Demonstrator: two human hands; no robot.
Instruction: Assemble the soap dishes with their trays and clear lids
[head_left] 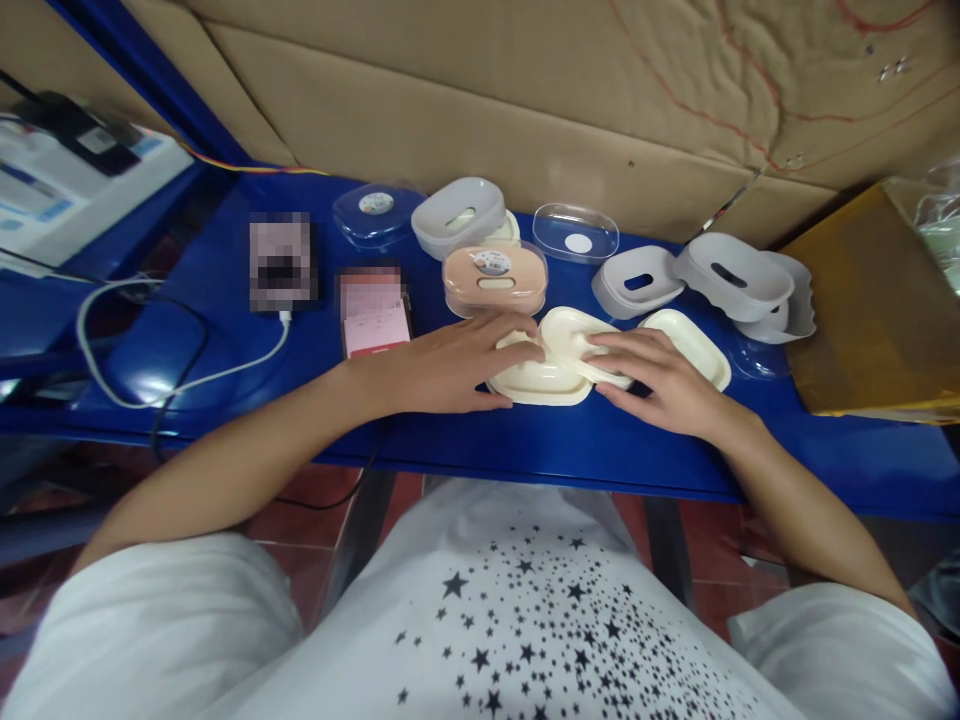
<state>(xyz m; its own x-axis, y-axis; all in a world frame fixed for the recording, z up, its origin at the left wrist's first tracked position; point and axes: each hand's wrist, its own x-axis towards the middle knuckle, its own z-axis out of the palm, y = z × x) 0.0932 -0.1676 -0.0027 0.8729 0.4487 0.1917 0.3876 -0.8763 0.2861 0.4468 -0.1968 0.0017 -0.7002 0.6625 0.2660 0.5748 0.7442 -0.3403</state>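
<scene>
A shallow cream plastic tray (555, 385) lies on the blue table under my left hand (472, 360). That hand's thumb is at the tray's front left edge and its curved fingers reach over the back, closed around it. My right hand (660, 375) grips a second cream tray (562, 330), which overlaps the first and sits tilted against it. Fingers rest on top of this tray, with the thumb near its lower edge. Just behind the right hand is a third cream tray (694, 350), lying flat. A peach soap box with a clear cover (495, 285) stands behind my left hand.
Grey soap box shells (637, 280) and clear lids (575, 225) line the back of the table. A taped cardboard box (870, 310) bounds the right. To the left are a phone (379, 330), a blurred-out device (281, 260) and its white cable (217, 378).
</scene>
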